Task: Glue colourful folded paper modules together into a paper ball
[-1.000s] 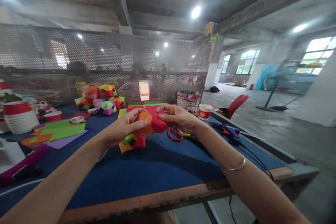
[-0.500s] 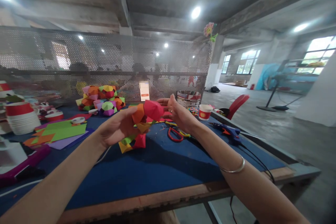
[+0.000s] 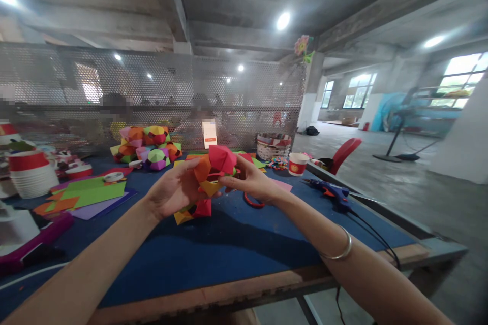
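Between my hands, above the table, is a folded paper ball (image 3: 222,158) with red, orange, yellow and some green faces and gaps in its side. My left hand (image 3: 177,186) grips its orange left side, palm turned up. My right hand (image 3: 251,179) closes on its right side, with the thumb across the front near the yellow face. A second folded paper piece (image 3: 203,208), red and yellow, rests on the table just below and is partly covered by the left hand. Red-handled scissors (image 3: 253,201) lie beneath my right wrist, mostly hidden.
Finished-looking paper balls (image 3: 157,156) are heaped at the back left. Coloured paper sheets (image 3: 91,194) and stacked paper cups (image 3: 32,175) lie left. A phone (image 3: 209,133) leans on the mesh. A basket (image 3: 273,146), a paper cup (image 3: 298,163) and a corded glue gun (image 3: 333,193) stand right.
My right hand has moved left and down from beside the paper ball and now grasps its right side. My left hand keeps hold, and the ball has turned slightly.
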{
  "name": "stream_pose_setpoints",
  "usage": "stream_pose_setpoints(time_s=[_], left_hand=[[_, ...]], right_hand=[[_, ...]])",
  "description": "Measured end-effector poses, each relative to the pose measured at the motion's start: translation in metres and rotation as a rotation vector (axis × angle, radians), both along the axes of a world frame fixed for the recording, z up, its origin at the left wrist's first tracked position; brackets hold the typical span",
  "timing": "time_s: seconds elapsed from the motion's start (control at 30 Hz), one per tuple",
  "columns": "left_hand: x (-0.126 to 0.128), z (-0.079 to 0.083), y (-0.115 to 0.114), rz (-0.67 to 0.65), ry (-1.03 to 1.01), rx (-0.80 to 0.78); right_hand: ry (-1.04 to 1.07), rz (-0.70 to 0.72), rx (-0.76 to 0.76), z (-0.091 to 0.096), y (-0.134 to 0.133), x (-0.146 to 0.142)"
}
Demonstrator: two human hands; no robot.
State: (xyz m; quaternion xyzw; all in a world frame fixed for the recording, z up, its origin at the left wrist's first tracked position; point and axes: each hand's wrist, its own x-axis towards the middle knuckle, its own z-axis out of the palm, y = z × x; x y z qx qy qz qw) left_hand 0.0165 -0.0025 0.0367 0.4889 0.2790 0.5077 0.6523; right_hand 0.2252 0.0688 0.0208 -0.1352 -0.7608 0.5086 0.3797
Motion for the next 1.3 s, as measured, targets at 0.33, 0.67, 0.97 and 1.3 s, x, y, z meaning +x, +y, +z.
stream_pose_setpoints(time_s=[0.33,0.67,0.97,1.3], left_hand=[[0.015,0.006,-0.010,0.399,0.170,0.178],[0.015,-0.002,-0.008,0.367,0.392,0.289],[0.018,0.001,-0.009,0.389,0.148,0.190],[0.027,-0.004,-0.011,0.452,0.122,0.202]], right_hand=[[-0.042,-0.081,0.087,-0.009,-0.002,-0.006],[-0.146,-0.236,0.220,-0.021,-0.008,-0.011],[-0.019,-0.111,0.093,-0.012,-0.016,-0.012],[0.072,-0.038,-0.008,-0.022,-0.020,-0.022]])
